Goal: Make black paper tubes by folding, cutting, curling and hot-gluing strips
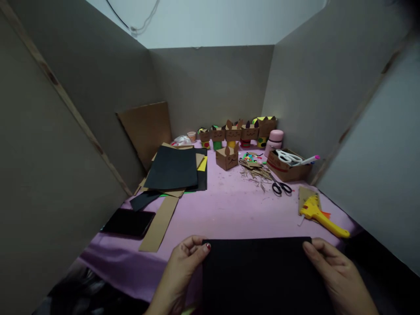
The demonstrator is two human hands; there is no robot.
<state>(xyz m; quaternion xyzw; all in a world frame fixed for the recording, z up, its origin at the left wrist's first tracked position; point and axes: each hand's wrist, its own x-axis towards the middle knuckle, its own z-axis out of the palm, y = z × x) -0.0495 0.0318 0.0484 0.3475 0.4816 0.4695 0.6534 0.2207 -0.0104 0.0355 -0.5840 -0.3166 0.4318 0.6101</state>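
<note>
A black sheet of craft paper hangs at the table's front edge, its lower part cut off by the frame. My left hand pinches its top left corner, thumb in front and fingers behind. At the top right corner, my right hand grips it the same way. Beyond the sheet, on the left, lies a stack topped by another black sheet. A cardboard strip and a dark phone lie nearer to my left hand. The yellow glue gun rests beyond my right hand.
A pink cloth covers the table. Cardboard animal figures line the back, with one cardboard head before them. Black-handled scissors lie by cardboard scraps. A tool box and pink bottle stand right. Partitions enclose the table.
</note>
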